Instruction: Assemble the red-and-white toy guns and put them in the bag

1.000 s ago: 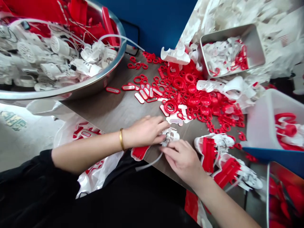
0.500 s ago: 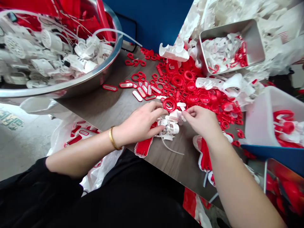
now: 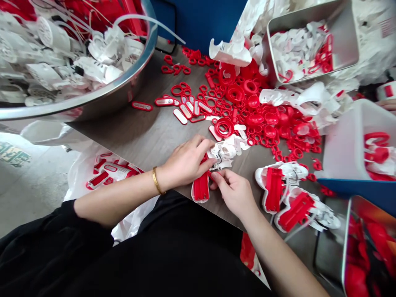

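Observation:
On the table in front of me lies a half-assembled toy gun (image 3: 224, 153), with white inner parts and a red handle insert (image 3: 201, 188) in its white shell. My left hand (image 3: 189, 161) holds it from the left, thumb and fingers closed around its middle. My right hand (image 3: 235, 193) is beside the handle, its thumb and fingertips pinched together at the edge of the insert. What sits between those fingertips is hidden. Two similar toy gun halves (image 3: 274, 190) with red inserts rest at the right.
A steel basin (image 3: 123, 88) of white parts stands at left. Red rings and small parts (image 3: 235, 95) are heaped behind my hands. At right are a metal tray (image 3: 346, 62), a translucent bin (image 3: 343, 140) and a metal container (image 3: 346, 243). A plastic bag (image 3: 77, 169) hangs by the table edge.
My right hand has moved from the far end of the toy gun down to its handle. The thin clear tube that stuck out there no longer shows. My left hand stays on the gun.

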The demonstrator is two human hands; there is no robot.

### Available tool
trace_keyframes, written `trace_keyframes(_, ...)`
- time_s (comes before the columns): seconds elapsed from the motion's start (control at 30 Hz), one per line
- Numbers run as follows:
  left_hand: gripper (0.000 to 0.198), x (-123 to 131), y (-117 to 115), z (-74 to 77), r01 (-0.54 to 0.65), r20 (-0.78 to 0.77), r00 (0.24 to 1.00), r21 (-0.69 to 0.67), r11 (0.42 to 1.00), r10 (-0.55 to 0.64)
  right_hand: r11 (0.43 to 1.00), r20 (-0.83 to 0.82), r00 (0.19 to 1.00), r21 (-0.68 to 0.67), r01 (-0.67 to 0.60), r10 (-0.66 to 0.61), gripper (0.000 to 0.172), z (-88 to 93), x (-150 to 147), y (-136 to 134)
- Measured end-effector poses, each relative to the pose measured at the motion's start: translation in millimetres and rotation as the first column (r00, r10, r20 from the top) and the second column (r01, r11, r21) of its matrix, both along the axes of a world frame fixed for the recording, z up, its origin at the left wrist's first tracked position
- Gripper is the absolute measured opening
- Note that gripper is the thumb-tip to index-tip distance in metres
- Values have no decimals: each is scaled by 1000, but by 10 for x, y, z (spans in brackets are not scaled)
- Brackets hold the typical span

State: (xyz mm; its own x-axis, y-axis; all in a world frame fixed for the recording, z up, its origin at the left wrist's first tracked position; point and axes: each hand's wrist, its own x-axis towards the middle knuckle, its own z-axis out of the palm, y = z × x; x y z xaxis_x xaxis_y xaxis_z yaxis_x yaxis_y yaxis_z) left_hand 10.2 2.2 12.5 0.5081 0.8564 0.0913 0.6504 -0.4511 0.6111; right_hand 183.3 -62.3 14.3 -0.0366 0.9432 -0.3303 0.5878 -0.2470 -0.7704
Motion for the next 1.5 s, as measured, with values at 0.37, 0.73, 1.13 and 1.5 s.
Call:
trace_keyframes(0.37, 40, -2, -13, -41, 25, 10, 1000, -12, 1000, -25, 997, 159, 985, 18, -69, 65, 38, 31, 23, 57)
trace_keyframes(0.73, 45, 24, 39, -53, 30, -7, 1000, -39, 999, -30, 787, 468, 845, 406, -465, 259, 24, 10, 97, -193)
trace_keyframes(1.13, 47, -249, 611, 17, 172, -162, 975, 100, 980, -155, 809, 737, 671, 442, -388, -81, 62, 222, 776, -92)
trace_keyframes(1.5, 60, -335, 427, 78, -2, -152, 988, 258, 966, 43, 866, 819, 547, 393, -309, -176, 72, -275, 1512, 137)
